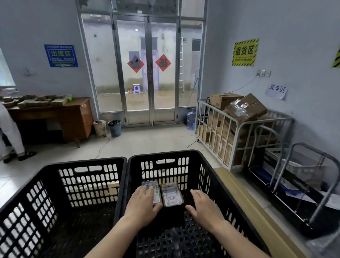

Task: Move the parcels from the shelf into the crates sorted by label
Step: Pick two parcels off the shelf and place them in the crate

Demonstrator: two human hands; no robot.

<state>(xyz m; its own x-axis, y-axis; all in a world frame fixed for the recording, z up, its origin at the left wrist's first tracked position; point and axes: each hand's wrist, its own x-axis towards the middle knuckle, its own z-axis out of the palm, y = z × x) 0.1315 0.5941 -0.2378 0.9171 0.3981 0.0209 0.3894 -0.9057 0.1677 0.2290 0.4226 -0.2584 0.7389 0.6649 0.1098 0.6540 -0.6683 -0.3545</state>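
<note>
left hand (143, 201): fingers straight, laid flat on top of the left parcel (156, 191), thumb along its near edge; not curled round it
right hand (204, 206): fingers relaxed, slightly apart, holds nothing; just beside the right parcel (171, 195), can't tell if it touches
parcels: two flat rectangular packs in glossy clear wrap, printed labels up, side by side on the right crate floor
right crate (162, 153): black plastic, slotted walls, grid floor; both forearms reach in over the near rim
left crate (85, 163): same type, butted against the right crate
right side: pale wooden board (246, 201) along the crate; past it a folded trolley (306, 230) with steel tube handles
cage cart (241, 129): white metal bars, full of taped cardboard boxes
far left: wooden desk (75, 113) piled with brown packs, person in white trousers (3, 128) standing at it
back: metal-framed glass doors (151, 71)
</note>
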